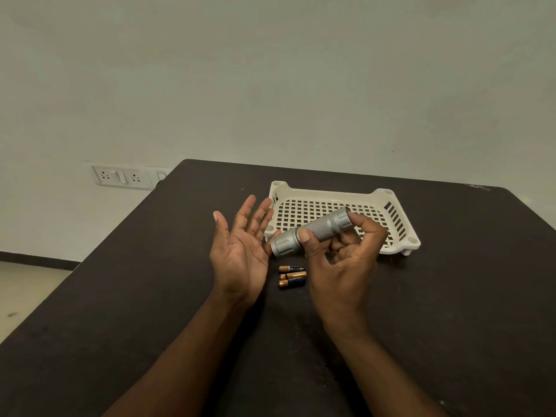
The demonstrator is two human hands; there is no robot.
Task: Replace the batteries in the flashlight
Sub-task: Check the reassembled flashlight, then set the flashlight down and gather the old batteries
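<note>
The right hand [340, 254] gripped the silver flashlight [313, 231] above the dark table [451, 296], just before the white basket [331, 197], while the left hand [240, 245] lay open, palm up, beside three batteries [292, 276] on the tabletop.

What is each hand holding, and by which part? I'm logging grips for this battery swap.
The right hand holds the flashlight around its ridged middle, thumb in front, fingers near one end. The left hand is open, holding nothing.
</note>
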